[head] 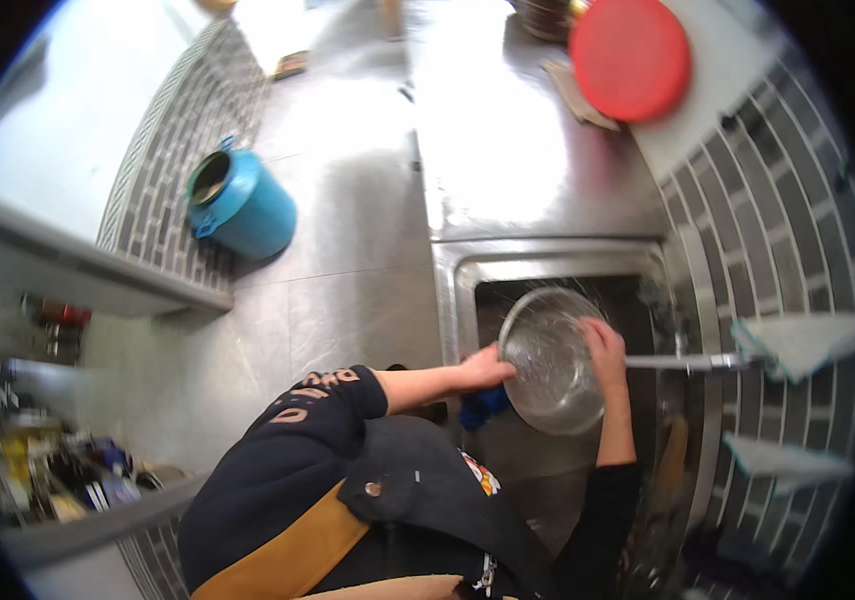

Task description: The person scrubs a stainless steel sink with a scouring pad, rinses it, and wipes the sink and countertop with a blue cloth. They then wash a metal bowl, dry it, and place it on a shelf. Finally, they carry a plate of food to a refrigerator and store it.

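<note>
Over the stainless steel sink (467, 300) a round metal bowl (553, 375) is tilted, with water splashing in and around it. My left hand (489, 368) grips the bowl's rim on its left side. At the opposite edge is my right hand (605, 346), its fingers over the rim and partly inside; whether they close on it is blurred. The faucet's long spout (679, 361) reaches from the tiled wall to just beside my right hand. A blue cloth or glove (481, 409) lies at the sink's near left edge, below my left hand.
A steel counter (540, 195) adjoins the sink, with a round red lid or board (631, 60) and a folded tan cloth (577, 94) at its far right. White cloths (802, 341) hang on the tiled wall. A blue milk-can-shaped container (247, 206) stands on the floor to the left.
</note>
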### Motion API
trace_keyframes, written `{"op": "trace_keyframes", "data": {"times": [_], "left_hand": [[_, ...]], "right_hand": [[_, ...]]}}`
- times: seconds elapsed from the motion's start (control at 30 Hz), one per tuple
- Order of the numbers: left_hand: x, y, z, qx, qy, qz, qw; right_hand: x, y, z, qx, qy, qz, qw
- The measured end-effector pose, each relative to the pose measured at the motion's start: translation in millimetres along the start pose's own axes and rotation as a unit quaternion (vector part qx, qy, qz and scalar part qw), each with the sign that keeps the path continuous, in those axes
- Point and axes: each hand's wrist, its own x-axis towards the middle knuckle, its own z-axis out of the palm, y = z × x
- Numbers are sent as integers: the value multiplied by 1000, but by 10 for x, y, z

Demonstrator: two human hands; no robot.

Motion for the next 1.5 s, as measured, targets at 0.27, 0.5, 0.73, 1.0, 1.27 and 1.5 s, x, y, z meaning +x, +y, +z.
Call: {"op": "trace_keyframes", "data": {"times": [0.27, 0.5, 0.73, 1.0, 1.27, 1.5], "left_hand": [[-26, 291, -114, 80, -91, -63, 991], [-54, 593, -235, 139, -194, -2, 971], [389, 1364, -85, 15, -170, 104, 980], [1173, 1304, 679, 84, -253, 95, 959], [1311, 1064, 1291, 62, -330, -3, 942], [1620, 1762, 1113, 372, -261, 598, 660]], "right_hand": [[-1066, 688, -225, -92, 244, 215, 941], [-2144, 1300, 283, 454, 266, 412, 744], [-2368, 1060, 668, 326, 462, 345, 750], [-2213, 867, 1040, 328, 509, 398, 689], [-2238, 809, 1278, 333, 552, 377, 665], [-2264, 839, 1367, 345, 560, 373, 654]]}}
